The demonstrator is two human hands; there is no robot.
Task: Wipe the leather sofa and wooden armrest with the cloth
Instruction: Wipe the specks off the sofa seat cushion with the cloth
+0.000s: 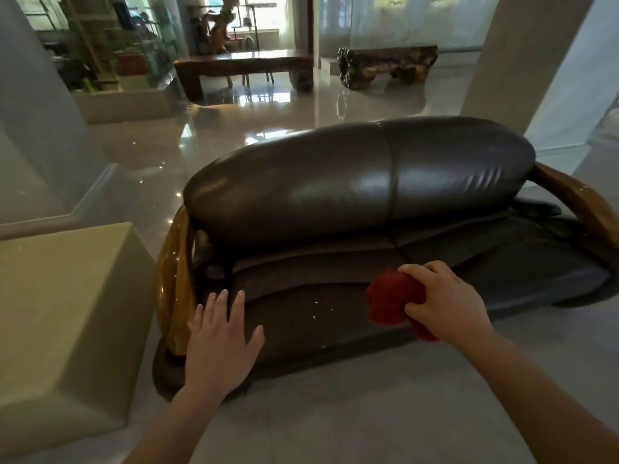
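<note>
A low, dark brown leather sofa (pixel 335 202) stands on a glossy, pale tiled floor (pixel 335 413) that mirrors the window light. Its rounded, glossy backrest is split by one seam into two bulging halves, and the flatter seat cushions below look matt, with a few pale specks scattered on the front cushion. A curved, polished golden-brown wooden armrest (pixel 174 279) wraps the sofa's near-left end, and a matching wooden armrest on the far end (pixel 576 202) curves down at the right.

The right hand (pixel 445 299) is over the seat cushion, its fingers (pixel 422 272) clamped around a crumpled red cloth (pixel 392 299), which bulges out to the left of the fist and hangs a little below it. The cloth is at the seat's middle; whether it touches the leather cannot be told. The left hand (pixel 221 339) is spread flat, its fingers apart and holding nothing, over the seat's left end just beside the near armrest.

A pale beige block-shaped plinth (pixel 67 313) stands to the left of the sofa. Farther back are a dark, heavy wooden counter (pixel 244 67), a gnarled root-wood bench (pixel 388 63), a glass display case (pixel 110 45) and a thick white column (pixel 516 55).
</note>
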